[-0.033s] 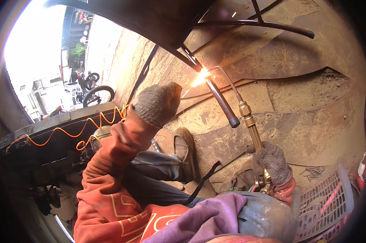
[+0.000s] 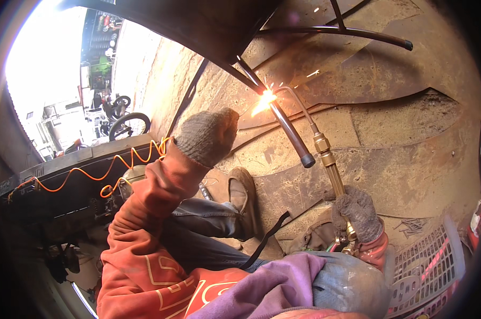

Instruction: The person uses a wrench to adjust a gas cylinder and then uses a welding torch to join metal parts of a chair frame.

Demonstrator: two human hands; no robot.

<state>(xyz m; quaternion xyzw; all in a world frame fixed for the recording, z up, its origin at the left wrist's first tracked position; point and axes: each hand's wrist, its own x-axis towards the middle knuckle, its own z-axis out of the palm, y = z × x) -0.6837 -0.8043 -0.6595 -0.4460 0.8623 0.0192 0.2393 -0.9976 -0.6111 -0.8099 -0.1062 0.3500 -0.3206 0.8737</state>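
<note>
Sparks [image 2: 314,73] had spread up and to the right of the flame [image 2: 265,100] since the earlier frame, while both hands and the torch looked unmoved. The right hand [image 2: 359,213], in a grey glove, had its fingers wrapped closed around the lower part of the brass torch [image 2: 332,173], whose thin bent neck reached up and left to the flame. That flame lay against a dark metal tube [image 2: 289,127], which slanted down to a black cap [image 2: 307,160] near the torch, below a dark metal panel [image 2: 198,24]. The left hand [image 2: 207,135], also gloved, was bunched just left of the flame and apart from the tube; how tightly its fingers were curled, or whether they held anything, could not be told. Nails [image 2: 412,227] lay on the dusty floor [image 2: 411,159] beside a grey plastic basket [image 2: 456,247], and an orange cord [image 2: 86,173] coiled at left.
</note>
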